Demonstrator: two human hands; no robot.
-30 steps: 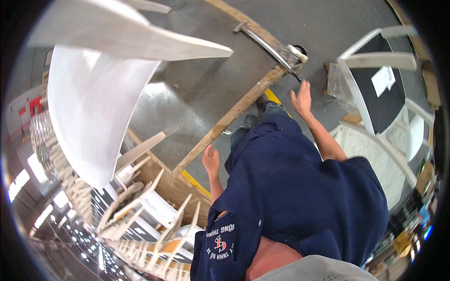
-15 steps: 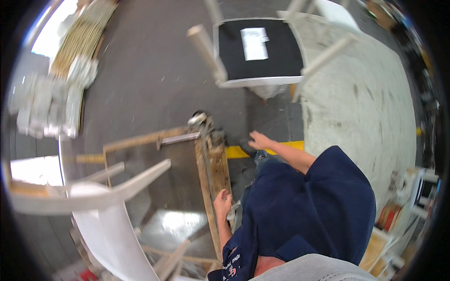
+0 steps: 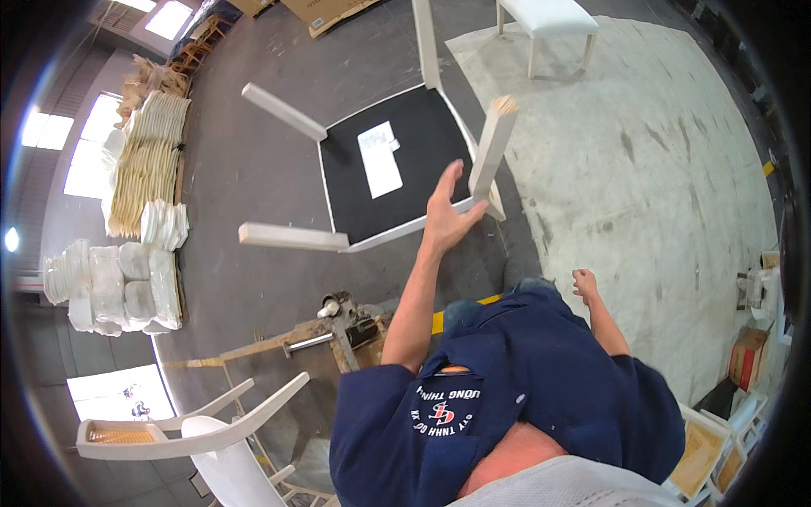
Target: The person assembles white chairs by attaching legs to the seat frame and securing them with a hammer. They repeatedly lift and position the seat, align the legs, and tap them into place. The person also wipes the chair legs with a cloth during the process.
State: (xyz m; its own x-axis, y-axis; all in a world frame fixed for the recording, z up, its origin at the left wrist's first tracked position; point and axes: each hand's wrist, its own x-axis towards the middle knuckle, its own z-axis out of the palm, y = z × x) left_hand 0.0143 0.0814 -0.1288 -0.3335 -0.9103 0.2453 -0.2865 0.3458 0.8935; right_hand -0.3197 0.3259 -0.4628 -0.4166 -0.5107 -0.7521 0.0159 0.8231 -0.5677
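Observation:
An upturned seat (image 3: 338,211) with pale wooden legs is in front of me, its black underside (image 3: 422,127) facing up. A white paper sheet (image 3: 380,165) lies on that underside. My left hand (image 3: 452,211) is open, its fingers and thumb spread at the near right corner, close to the base of a pale leg (image 3: 494,148). I cannot tell whether it touches the leg. My right hand (image 3: 584,285) hangs at my right side, fingers loosely bent, holding nothing I can see.
A wooden frame with a metal clamp (image 3: 334,325) stands at near left, beside a white-seated chair (image 3: 228,456). Wrapped stacks (image 3: 110,287) line the far left. A white-topped stool (image 3: 553,21) stands at the back on a pale floor sheet (image 3: 642,169). Chair frames (image 3: 701,448) are at near right.
My left hand has moved from beside the wooden frame forward to the upturned seat. My right hand has drawn back to my right side. The view has turned and shifted.

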